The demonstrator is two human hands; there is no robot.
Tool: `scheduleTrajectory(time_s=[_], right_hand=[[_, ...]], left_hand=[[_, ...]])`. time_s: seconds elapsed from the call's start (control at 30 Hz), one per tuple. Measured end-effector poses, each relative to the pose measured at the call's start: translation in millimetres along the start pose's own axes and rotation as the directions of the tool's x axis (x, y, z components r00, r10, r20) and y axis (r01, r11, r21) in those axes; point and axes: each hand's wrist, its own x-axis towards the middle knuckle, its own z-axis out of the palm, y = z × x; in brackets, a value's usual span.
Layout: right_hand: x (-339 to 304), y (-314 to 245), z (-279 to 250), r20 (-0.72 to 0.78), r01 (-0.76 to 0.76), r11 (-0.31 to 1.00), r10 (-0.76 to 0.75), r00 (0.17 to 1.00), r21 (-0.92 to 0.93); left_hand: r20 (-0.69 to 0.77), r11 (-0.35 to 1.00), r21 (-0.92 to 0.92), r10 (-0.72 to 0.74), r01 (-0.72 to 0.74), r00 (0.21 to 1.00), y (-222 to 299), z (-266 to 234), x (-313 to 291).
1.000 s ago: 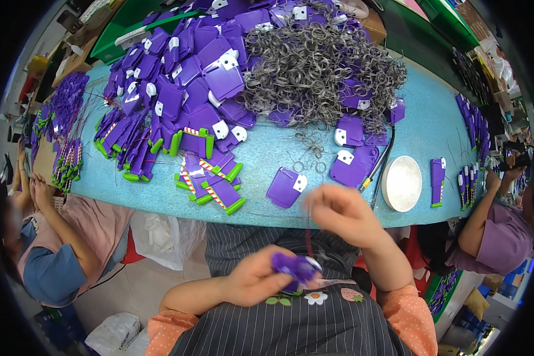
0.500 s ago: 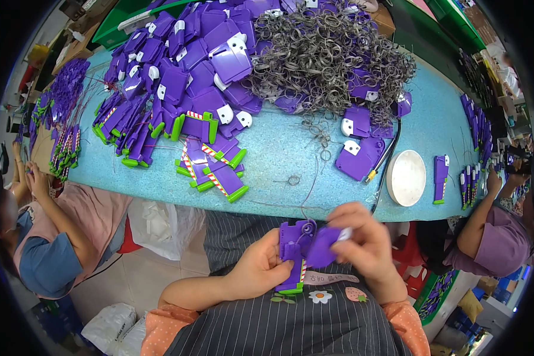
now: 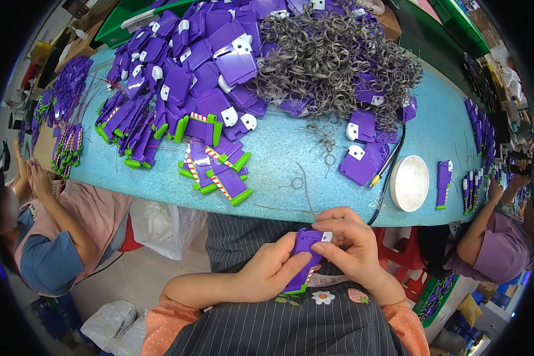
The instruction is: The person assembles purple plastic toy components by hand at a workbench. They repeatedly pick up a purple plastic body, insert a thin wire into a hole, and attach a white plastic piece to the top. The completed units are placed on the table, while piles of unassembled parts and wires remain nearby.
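Observation:
Above my apron, both hands close on one purple plastic toy wing [image 3: 303, 246] with a white corner, a striped red-and-white edge and a green end. My left hand [image 3: 267, 266] grips its left side, with the thumb across the front. At the white corner, my right hand [image 3: 356, 247] pinches the upper right of the wing. A purple cover lies over the wing's upper half and hides its inside. A thin wire [image 3: 307, 193] runs from near the wing up onto the table.
A heap of purple covers [image 3: 204, 77] and green-ended wing parts [image 3: 222, 175] fills the table's left. Grey coiled springs [image 3: 332, 65] are piled behind. To the right are a white bowl [image 3: 410, 184], a black cable [image 3: 394, 154] and one wing [image 3: 443, 184]. People sit at both sides.
My right hand has brought the loose purple cover down onto the wing part in my left hand. The round fitting and wire inside are now covered.

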Motion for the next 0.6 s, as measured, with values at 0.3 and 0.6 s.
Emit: scheduleTrajectory(time_s=[0.3, 0.6], right_hand=[[-17.2, 0.8, 14.4, -0.174, -0.080, 0.880, 0.181, 0.968, 0.469], [-21.2, 1.4, 13.7, 0.021, -0.171, 0.724, 0.211, 0.977, 0.668]], left_hand=[[-0.033, 0.998, -0.004, 0.057, -0.057, 0.998, 0.5, 5.0, -5.0], [-0.078, 0.964, 0.168, 0.222, -0.206, 0.972, 1.7, 9.7, -5.1]])
